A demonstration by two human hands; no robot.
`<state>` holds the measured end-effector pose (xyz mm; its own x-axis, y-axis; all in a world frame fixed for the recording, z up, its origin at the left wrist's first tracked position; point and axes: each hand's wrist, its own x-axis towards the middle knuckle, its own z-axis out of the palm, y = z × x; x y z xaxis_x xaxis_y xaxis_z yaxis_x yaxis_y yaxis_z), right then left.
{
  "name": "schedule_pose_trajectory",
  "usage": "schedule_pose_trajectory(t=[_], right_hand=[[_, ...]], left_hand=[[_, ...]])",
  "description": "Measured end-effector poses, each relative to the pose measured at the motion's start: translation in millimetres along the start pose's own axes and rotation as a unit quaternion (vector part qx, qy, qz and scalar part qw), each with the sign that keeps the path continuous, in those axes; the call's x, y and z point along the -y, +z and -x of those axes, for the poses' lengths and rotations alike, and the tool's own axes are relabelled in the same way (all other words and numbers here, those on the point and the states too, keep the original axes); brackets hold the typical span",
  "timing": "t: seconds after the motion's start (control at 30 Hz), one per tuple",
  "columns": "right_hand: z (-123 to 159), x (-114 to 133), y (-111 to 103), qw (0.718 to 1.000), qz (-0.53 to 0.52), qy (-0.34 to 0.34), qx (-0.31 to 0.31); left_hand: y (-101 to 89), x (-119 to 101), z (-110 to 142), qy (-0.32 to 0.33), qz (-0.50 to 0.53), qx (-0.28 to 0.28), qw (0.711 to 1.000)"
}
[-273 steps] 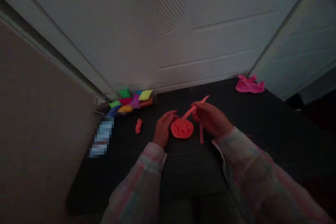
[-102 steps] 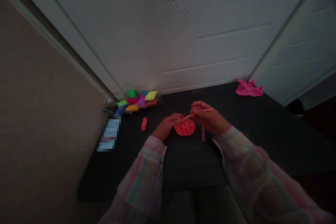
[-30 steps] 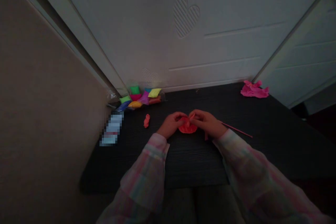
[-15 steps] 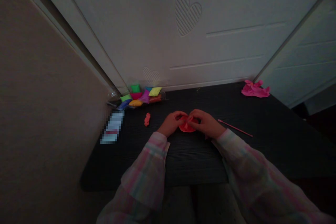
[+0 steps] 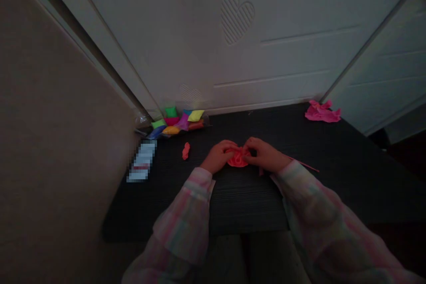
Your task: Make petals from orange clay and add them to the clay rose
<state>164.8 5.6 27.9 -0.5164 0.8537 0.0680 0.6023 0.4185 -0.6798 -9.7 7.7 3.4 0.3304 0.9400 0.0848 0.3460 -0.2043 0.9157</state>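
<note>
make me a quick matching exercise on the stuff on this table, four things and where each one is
Things
1. packets
2. stick
3. pink bundle
4. round piece

Places
A. sticking out to the right beyond the right hand
B. between the left hand and the right hand
C. back left of the table, near the white door
D. far back right corner of the table

Pairs: 1-C, 2-A, 3-D, 4-B

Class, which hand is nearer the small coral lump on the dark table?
Left: the left hand is just right of the small coral lump; the right hand is farther right, beyond the coral rosette.
</note>
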Motion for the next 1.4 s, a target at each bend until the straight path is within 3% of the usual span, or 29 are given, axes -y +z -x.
schedule_pose_trajectory(t=[0.63, 0.97, 1.4], right_hand=[[1.3, -5.5, -5.5, 0.997, -0.073, 0.035, 0.007], [-1.9, -14.1, -11.2, 0.988, -0.115, 0.084, -0.062], [-0.6, -7.6, -1.4, 0.973, -0.155, 0.169, 0.021]], left_hand=[[-0.4, -6.8, 3.8, -0.006, -0.006, 0.009, 1.000], [-7.5, -0.5, 0.8, -0.061, 0.042, -0.058, 0.996], [-6.5, 2.8, 2.4, -0.059, -0.035, -0.032, 0.997]])
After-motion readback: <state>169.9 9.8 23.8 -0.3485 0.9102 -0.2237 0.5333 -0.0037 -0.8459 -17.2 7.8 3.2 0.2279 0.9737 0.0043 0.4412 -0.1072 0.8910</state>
